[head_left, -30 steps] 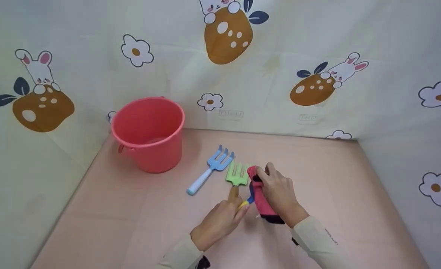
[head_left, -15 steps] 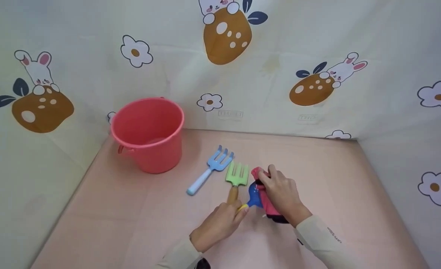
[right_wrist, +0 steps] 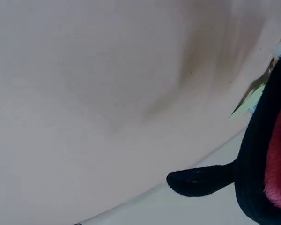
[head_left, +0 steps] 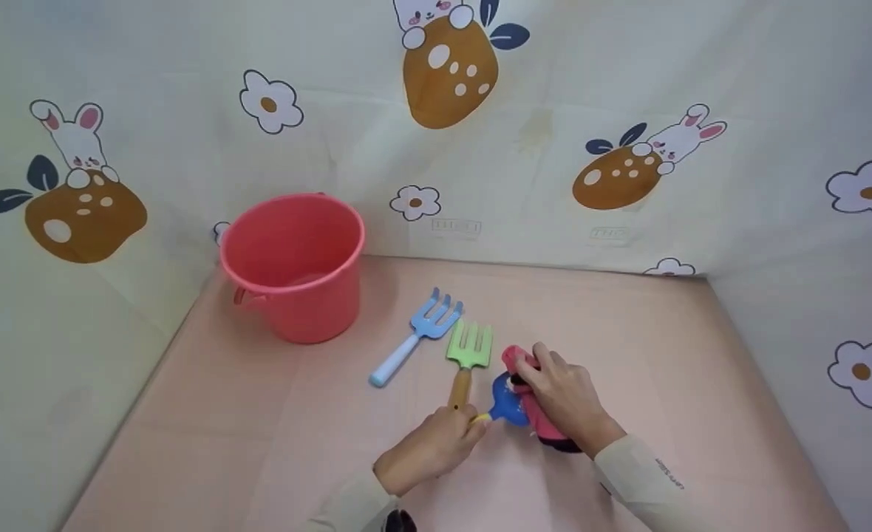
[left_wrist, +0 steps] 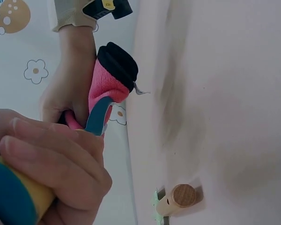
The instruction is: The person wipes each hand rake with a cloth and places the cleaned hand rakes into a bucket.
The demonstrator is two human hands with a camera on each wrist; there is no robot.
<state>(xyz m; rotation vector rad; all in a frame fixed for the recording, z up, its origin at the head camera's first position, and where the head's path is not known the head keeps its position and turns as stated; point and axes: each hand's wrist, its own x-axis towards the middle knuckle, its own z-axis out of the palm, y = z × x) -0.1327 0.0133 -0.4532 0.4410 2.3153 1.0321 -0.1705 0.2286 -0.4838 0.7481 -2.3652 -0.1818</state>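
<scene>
My left hand [head_left: 436,447] grips the yellow handle of a small blue-bladed garden trowel [head_left: 505,403] above the table. The handle's blue end shows in the left wrist view. My right hand [head_left: 570,399] holds a pink cloth with black trim [head_left: 542,423] against the trowel's blade, covering its right part. In the right wrist view, the cloth's black edge [right_wrist: 248,140] fills the right side, with a black tab sticking out. A green hand fork [head_left: 470,347] with a wooden handle lies just beyond my left hand.
A blue hand fork [head_left: 434,319] lies left of the green one, its tines close to it. At the back left of the pinkish table [head_left: 207,443] stands a red bucket [head_left: 318,310]. Patterned cloth walls [head_left: 539,89] enclose the back and sides.
My right hand has moved with the cloth rightward and toward me, and more of the blue blade now shows. The left hand stays nearly in place, still gripping the trowel. The forks and bucket have not moved.
</scene>
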